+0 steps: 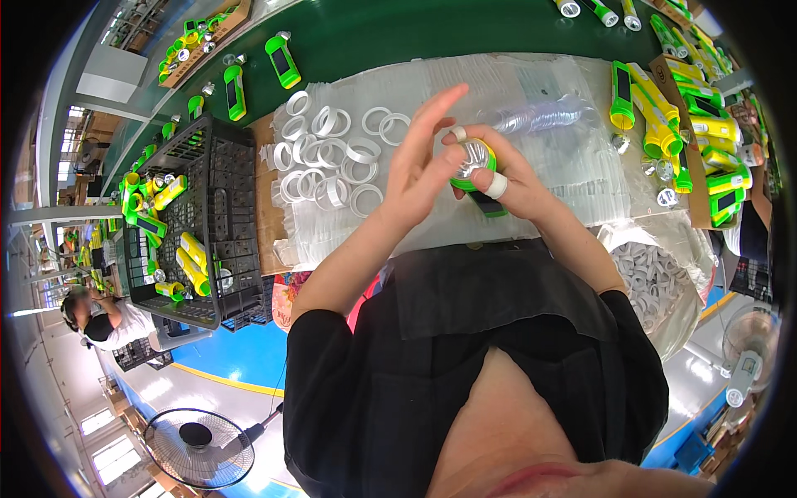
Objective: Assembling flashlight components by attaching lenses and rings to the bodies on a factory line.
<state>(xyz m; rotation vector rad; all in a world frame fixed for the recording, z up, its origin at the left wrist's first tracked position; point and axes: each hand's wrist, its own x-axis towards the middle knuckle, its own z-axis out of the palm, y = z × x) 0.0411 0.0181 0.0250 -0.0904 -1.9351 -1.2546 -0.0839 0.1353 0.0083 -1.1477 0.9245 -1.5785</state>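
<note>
My right hand (516, 178) is closed around a green and yellow flashlight (475, 163), its shiny reflector turned up toward me. White bands wrap the thumb and a fingertip of this hand. My left hand (421, 163) has its fingers stretched out, with the thumb at the rim of the flashlight's head. Whether the thumb presses on the rim or only rests there, I cannot tell. Left of my left hand, several white rings (332, 153) lie loose on the plastic-covered work surface (398, 79). A row of stacked clear discs (540, 114) lies beyond my right hand.
A black crate (220, 224) with flashlights stands at the left. More flashlights (652, 116) and a filled cardboard box (701, 195) are on the right. Near my right elbow is a bag of white rings (652, 278). A green belt (357, 41) runs behind; a fan (199, 448) stands lower left.
</note>
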